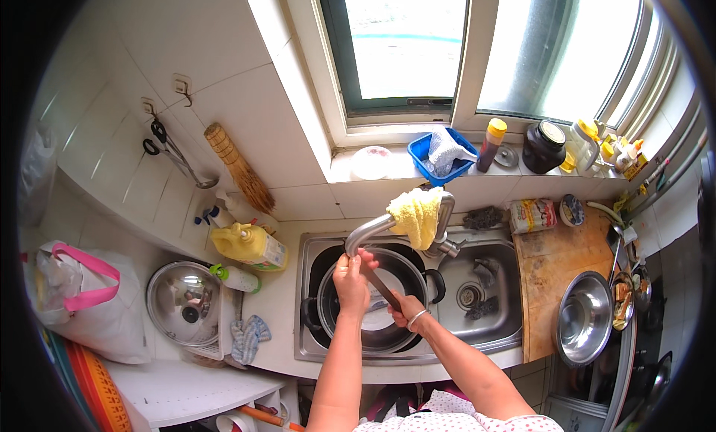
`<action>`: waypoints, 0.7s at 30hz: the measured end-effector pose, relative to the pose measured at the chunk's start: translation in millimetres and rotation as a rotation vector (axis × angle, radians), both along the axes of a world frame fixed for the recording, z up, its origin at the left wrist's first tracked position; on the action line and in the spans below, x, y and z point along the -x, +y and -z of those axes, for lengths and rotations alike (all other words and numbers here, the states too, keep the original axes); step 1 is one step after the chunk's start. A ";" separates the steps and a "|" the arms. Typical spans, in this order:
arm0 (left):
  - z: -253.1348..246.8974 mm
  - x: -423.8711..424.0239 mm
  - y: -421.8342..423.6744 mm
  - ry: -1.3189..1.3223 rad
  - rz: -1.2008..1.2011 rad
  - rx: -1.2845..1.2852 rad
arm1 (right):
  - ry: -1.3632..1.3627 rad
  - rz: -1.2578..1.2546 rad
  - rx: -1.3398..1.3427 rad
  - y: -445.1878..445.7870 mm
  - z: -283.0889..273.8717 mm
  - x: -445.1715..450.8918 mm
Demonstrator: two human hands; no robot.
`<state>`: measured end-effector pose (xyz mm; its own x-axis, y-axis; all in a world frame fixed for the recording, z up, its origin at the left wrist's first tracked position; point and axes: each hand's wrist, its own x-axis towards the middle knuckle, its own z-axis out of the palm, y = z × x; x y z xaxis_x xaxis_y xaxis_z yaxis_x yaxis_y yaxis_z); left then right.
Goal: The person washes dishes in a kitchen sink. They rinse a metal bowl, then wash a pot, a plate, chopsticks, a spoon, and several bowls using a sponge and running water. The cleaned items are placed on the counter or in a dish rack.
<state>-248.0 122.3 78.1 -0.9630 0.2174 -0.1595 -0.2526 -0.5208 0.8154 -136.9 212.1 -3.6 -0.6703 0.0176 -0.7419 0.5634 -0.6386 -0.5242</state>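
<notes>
My right hand (407,309) grips the lower end of a dark brown, flat, bar-like utensil (381,288), slanted over a pot. Around its upper end, right beneath the faucet's spout, is my left hand (352,281), its fingertips partly behind the bar. The curved metal faucet (369,229) has a yellow cloth (417,214) draped over it. Below both hands, a wide metal pot (420,284) with black side handles sits in the left sink basin. A pale round shape shows inside it, too unclear to name.
To the right, the other sink basin (506,314) holds dark scrubbers near its drain. A wooden board (537,286) carries a steel bowl (584,320) at its edge. On the left stand a yellow jug (251,246), a green-topped bottle (238,278) and a domed lid (184,298).
</notes>
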 end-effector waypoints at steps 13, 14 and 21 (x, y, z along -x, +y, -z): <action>7.8 36.8 -11.5 0.024 -0.149 -0.052 | 0.361 -0.136 -0.537 -18.7 -29.3 -15.6; -3.6 38.3 -7.1 -0.040 -0.161 0.035 | 0.309 -0.163 -0.430 -15.1 -36.9 -15.4; -15.8 62.2 -8.0 -0.206 0.079 -0.033 | 0.112 -0.099 0.110 11.8 -21.0 -4.0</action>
<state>-310.2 114.3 93.9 -0.8906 0.2990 -0.3426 -0.4531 -0.5187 0.7251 -132.9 223.9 17.4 -0.7435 -0.1295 -0.6560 0.5682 -0.6396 -0.5178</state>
